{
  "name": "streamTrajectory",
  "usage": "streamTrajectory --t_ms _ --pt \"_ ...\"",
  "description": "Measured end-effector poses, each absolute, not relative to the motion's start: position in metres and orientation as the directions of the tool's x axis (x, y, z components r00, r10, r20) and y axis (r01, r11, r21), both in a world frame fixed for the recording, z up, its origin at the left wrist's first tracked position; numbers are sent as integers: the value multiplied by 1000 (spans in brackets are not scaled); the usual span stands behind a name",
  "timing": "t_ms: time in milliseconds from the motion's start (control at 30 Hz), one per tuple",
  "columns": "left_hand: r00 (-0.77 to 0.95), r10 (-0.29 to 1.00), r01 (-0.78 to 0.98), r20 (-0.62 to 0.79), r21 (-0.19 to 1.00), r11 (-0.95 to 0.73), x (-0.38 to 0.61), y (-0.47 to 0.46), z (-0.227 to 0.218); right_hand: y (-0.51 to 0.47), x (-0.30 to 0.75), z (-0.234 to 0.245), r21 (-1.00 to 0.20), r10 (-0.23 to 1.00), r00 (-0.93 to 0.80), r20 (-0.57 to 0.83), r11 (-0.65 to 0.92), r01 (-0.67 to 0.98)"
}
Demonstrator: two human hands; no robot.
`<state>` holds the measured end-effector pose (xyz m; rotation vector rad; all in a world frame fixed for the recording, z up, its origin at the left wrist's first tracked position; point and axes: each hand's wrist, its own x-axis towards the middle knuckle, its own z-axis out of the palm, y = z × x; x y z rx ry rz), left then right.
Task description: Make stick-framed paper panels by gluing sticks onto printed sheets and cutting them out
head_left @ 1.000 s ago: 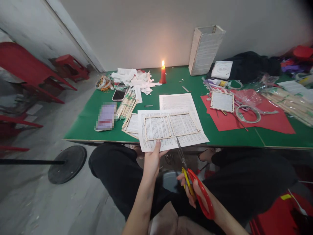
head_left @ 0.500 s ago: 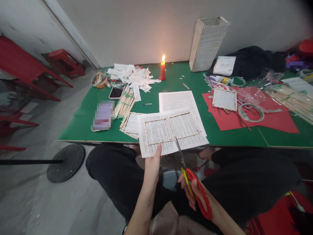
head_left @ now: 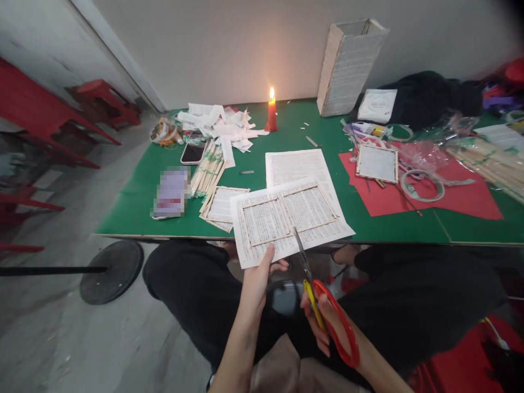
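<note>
My left hand (head_left: 262, 273) pinches the near edge of a printed sheet of paper (head_left: 268, 247), thumb on top and fingers underneath. Two rectangular stick frames (head_left: 310, 208) lie side by side on that sheet, which reaches over the table's front edge. In my right hand (head_left: 321, 322) is a pair of scissors (head_left: 333, 316) with red and yellow handles. Their blades point away from me at the sheet's near edge, between the two frames. Under the held sheet's far side rests another printed sheet (head_left: 295, 162). More paper-backed frames (head_left: 223, 206) lie to the left.
A lit red candle (head_left: 272, 112) burns at the back of the green table (head_left: 135, 204). Bundled sticks (head_left: 210, 166), paper scraps (head_left: 221, 123) and a phone (head_left: 193, 153) are on the left. A tall paper-covered box (head_left: 350, 68) stands back right, with red paper (head_left: 376, 202) and tape (head_left: 423, 186) nearer.
The held sheet has tilted slightly, its near left corner shifting toward me. More fingers of my left hand show below it. The scissors stay at nearly the same spot.
</note>
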<state>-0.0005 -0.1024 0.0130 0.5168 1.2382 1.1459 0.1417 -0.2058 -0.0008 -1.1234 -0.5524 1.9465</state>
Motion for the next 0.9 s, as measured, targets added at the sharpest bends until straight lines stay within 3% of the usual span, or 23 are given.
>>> streamTrajectory --t_ms 567,900 --pt "-60 865 -356 -498 820 447 -6 -111 25 -227 142 -6 -588 730 -339 -593 -680 -437" --pt "-46 872 -379 -488 816 437 1 -120 26 -240 135 3 -647 757 -248 -605 -649 -401"
